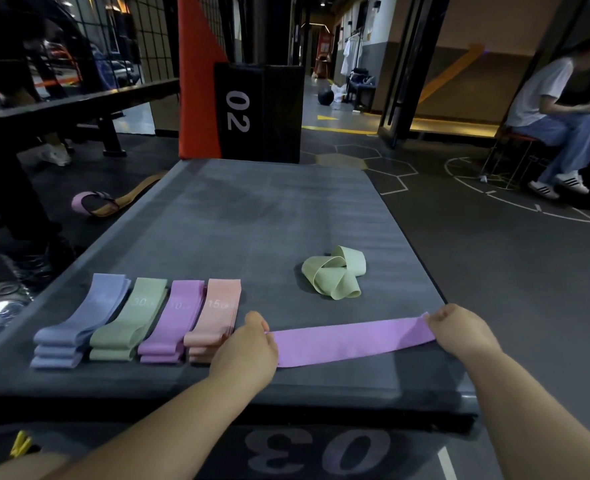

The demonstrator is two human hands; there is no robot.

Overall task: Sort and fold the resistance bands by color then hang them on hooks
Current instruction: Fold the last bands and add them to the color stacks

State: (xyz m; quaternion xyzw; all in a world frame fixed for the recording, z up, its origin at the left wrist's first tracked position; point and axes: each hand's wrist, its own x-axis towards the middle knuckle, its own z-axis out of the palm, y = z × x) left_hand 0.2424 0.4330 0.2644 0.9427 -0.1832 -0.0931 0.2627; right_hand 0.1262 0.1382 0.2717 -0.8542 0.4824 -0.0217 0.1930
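here both hands (248, 348) (459, 329) stretch purple band (352, 341) flat.

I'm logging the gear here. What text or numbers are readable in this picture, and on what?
"02": white, turned sideways, on the black box beyond the mat.
"03": upside down on the surface below the mat.
"30": green stack.
"10": purple stack.
"15": pink stack.
Blue stack: print too faint to read.
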